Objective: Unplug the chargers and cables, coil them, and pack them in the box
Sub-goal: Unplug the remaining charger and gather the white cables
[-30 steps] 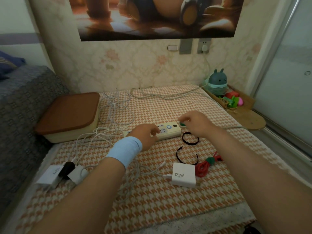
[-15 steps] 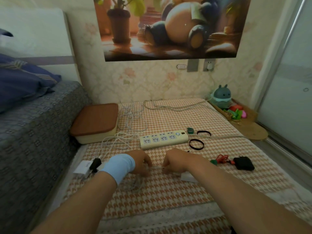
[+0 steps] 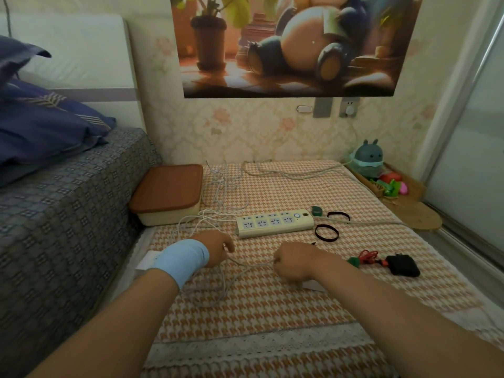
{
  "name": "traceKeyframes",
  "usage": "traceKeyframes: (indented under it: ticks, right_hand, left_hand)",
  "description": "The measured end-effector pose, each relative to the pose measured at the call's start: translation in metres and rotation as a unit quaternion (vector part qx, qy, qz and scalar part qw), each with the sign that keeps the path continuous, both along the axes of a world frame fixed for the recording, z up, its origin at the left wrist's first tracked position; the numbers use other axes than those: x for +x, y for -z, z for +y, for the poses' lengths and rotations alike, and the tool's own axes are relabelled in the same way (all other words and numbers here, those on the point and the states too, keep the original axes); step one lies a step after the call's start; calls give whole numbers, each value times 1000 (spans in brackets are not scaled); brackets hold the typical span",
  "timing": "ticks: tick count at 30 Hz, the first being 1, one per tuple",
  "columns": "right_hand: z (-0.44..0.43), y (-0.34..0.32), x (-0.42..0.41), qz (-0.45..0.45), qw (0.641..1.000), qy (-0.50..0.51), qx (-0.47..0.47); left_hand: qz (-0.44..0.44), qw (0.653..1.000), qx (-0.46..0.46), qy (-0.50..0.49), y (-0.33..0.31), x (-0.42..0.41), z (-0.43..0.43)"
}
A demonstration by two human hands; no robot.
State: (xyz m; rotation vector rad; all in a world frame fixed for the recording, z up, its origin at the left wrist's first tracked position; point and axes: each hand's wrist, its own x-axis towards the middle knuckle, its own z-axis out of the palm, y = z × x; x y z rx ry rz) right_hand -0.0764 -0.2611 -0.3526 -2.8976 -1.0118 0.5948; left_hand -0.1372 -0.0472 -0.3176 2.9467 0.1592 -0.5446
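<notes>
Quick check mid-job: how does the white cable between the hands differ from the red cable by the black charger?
The white cable is stretched between the left hand and right hand; the red cable lies untouched on the mat. The white cable trails in long loose loops; the red cable is bunched small beside the black charger. Both lie outside the lidded box.

No text can be read. Faint print on the white charger [image 3: 146, 262], near left beside the wrist, is too blurred to make out. The marks by the sockets of the power strip [image 3: 275, 224] are too small to read.
</notes>
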Motion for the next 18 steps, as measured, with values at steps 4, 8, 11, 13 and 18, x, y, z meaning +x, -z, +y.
traceKeyframes:
  ticks: [4, 8, 11, 13, 18]
  right_hand:
    - [1, -3, -3, -43, 997, -40, -45]
    - [-4, -24, 1, 59, 984, 24, 168]
    - [-9, -49, 2, 103, 946, 51, 302]
    - [-10, -64, 0, 110, 927, 66, 354]
    - [-10, -90, -8, 218, 834, 102, 496]
  left_hand:
    - [7, 1000, 0, 25, -2, -2, -5]
    - [-43, 998, -21, 45, -9, -7, -14]
    - [-97, 964, -249, 14, -15, -10, -21]
    - [-116, 905, -409, -27, -24, -12, -26]
    - [-163, 881, -444, -9, -38, -11, -29]
